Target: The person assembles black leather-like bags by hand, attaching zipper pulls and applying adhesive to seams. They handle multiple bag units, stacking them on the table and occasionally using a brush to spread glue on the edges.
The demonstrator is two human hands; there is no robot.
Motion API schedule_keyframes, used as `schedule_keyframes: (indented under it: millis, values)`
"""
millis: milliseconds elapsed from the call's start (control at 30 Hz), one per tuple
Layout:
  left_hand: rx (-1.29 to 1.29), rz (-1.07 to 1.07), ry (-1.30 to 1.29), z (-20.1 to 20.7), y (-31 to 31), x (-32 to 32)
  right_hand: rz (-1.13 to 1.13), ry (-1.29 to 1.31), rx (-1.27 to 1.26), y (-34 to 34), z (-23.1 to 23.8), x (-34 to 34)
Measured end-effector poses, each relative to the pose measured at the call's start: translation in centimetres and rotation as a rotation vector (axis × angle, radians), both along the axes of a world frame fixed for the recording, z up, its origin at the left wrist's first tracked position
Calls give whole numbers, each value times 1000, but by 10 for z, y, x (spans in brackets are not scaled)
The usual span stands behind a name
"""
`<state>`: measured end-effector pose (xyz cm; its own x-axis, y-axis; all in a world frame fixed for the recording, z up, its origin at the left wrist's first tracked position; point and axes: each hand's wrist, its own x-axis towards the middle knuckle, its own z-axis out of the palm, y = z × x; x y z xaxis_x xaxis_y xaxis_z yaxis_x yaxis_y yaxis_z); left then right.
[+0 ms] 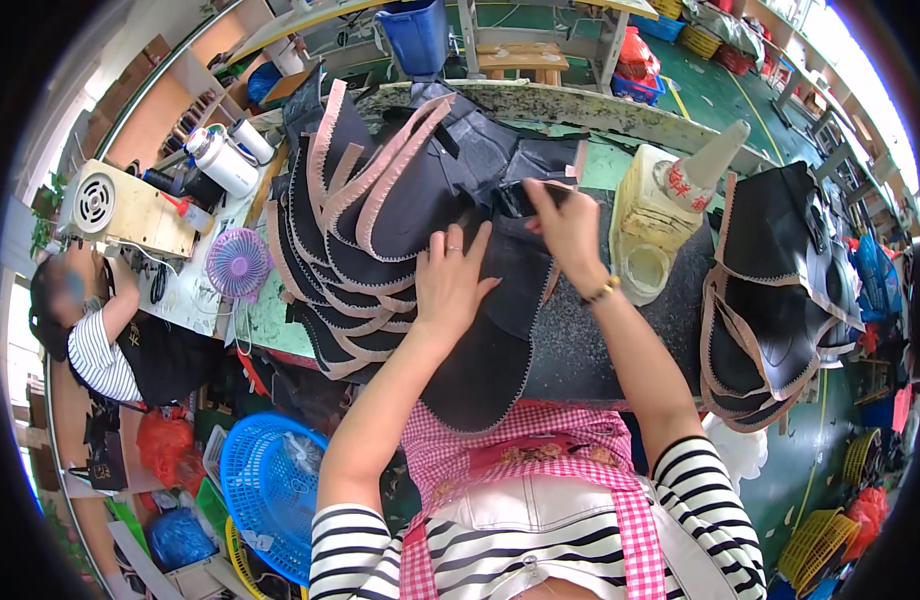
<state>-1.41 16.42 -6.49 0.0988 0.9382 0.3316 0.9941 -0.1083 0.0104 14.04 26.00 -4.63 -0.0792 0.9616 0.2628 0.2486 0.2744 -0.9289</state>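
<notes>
A black leather-like piece (485,365) with a zigzag-stitched edge lies in front of me, its rounded lower end hanging over the table's near edge. My left hand (450,285) rests flat on it, fingers spread. My right hand (568,235) is closed in a pinch at the piece's upper part, beside a glossy dark patch; what it grips there cannot be made out. Left of my hands, several similar black pieces (355,240) with pinkish edge strips overlap in a fanned pile. Beyond the fingers lie more dark, creased pieces (480,140).
To the right stand a stained yellowish container (645,205) with a pale cone-shaped nozzle bottle (715,165) and another stack of black pieces (770,300). A purple fan (238,262) and a sewing machine (130,210) are at left, near another person (120,330). A blue basket (270,490) stands below.
</notes>
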Motion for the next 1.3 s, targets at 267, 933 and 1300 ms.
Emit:
schedule_keyframes:
  millis: [267,933,1300]
  values:
    - [-31,75,-11,-11,-2,-3,31,-503,358,2,-18,28]
    - [-239,-191,-23,-39,-49,34,-189,-402,331,-82,-11,173]
    - [-141,-114,11,-1,-26,49,52,-154,-39,8,-4,81]
